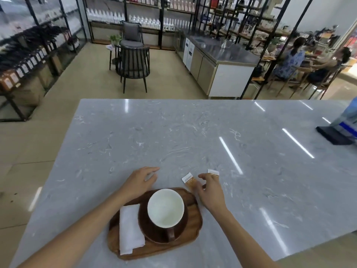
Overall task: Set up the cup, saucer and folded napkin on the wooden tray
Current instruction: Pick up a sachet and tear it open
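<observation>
Head view shows me the wooden tray (193, 219) on the marble counter (193, 136), close to the near edge, already carrying the set. The cup (165, 208) sits upright on the dark saucer (147, 227) at the tray's centre, its handle turned to 6 o'clock, and the folded napkin (130, 229) lies flat at 9 o'clock of the saucer, touching or just beside its rim. My left hand (140, 181) rests past the tray at 11 o'clock, fingers loosely spread and holding nothing. My right hand (209, 192) is at 1 o'clock of the tray, its fingers curled onto two small orange-and-white sachets (188, 179) on the counter; whether they are pinched or merely touched I cannot tell. I judge the cup to be glazed ceramic, fairly heavy, slick and breakable, best taken by the handle or cradled round the body. The saucer looks stiff and should be lifted by its rim with the cup steadied. The napkin is soft and light and would unfold if pinched at one corner, so I would take it by the folded edge.
</observation>
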A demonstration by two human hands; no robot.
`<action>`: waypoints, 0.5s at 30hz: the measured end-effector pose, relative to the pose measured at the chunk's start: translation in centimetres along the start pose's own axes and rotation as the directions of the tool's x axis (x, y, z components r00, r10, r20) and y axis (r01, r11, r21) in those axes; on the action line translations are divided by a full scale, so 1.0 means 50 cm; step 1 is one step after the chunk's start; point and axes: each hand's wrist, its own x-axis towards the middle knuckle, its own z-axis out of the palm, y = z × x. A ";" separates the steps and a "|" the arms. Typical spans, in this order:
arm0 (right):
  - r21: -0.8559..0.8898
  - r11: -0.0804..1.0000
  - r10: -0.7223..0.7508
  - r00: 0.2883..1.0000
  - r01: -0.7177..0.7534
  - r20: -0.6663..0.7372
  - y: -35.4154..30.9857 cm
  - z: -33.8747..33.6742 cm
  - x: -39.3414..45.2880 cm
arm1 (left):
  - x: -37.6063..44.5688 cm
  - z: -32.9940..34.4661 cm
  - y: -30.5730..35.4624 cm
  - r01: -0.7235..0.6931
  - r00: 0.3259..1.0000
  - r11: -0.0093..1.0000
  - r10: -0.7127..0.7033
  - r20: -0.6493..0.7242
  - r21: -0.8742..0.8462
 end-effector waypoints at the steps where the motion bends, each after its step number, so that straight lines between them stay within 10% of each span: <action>1: -0.035 0.999 0.007 0.998 -0.005 0.055 0.005 0.004 0.020 | 0.012 0.008 0.003 0.021 0.999 1.000 -0.021 0.033 0.004; 9: -0.141 0.989 -0.007 0.964 0.045 0.265 0.018 0.018 0.121 | 0.090 0.060 0.051 0.171 0.984 0.985 -0.171 0.055 -0.001; 15: 0.120 0.992 -0.017 0.920 -0.033 0.392 0.007 -0.009 0.134 | 0.112 0.071 0.088 0.239 0.962 0.967 -0.224 0.156 -0.090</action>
